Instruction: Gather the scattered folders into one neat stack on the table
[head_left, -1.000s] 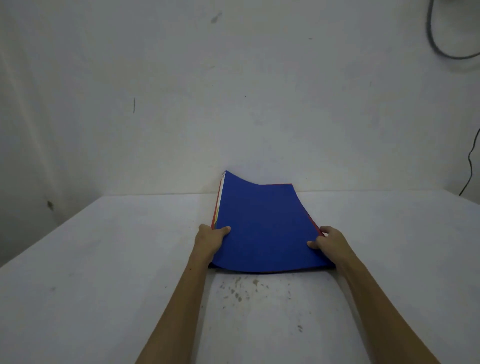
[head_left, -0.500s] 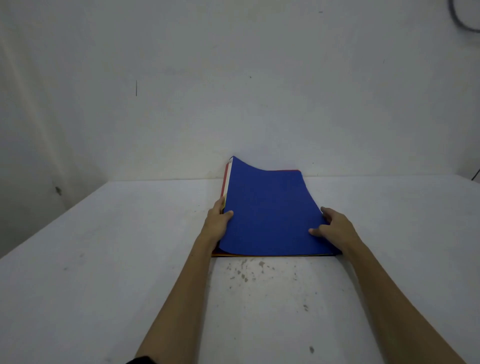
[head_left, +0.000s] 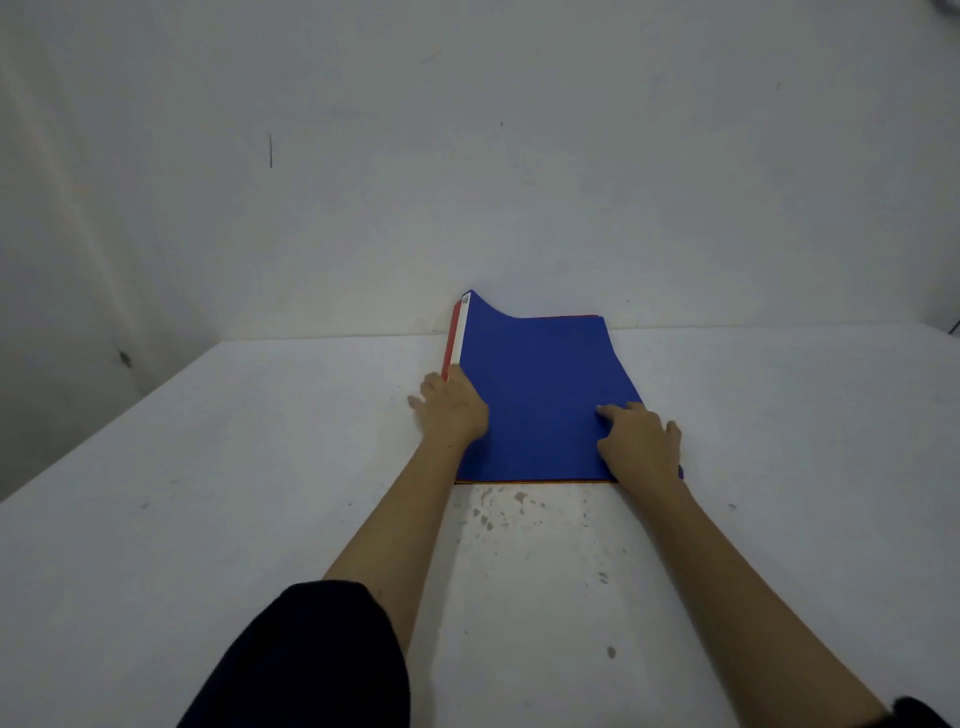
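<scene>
A stack of folders lies on the white table near the back wall, with a blue folder on top. Red and white edges show along the stack's left side, and an orange edge runs along its front. The far left corner of the stack curls up against the wall. My left hand rests flat against the stack's left edge with fingers spread. My right hand presses down on the blue cover near its front right corner.
The white wall rises right behind the stack. Dark stains mark the table just in front of the folders. The table's left edge runs diagonally towards a grey corner. My dark sleeve shows at the bottom.
The stack has slid further back against the wall and settled flatter. My left hand moved from gripping the edge to lying flat beside it; my right hand shifted onto the blue cover.
</scene>
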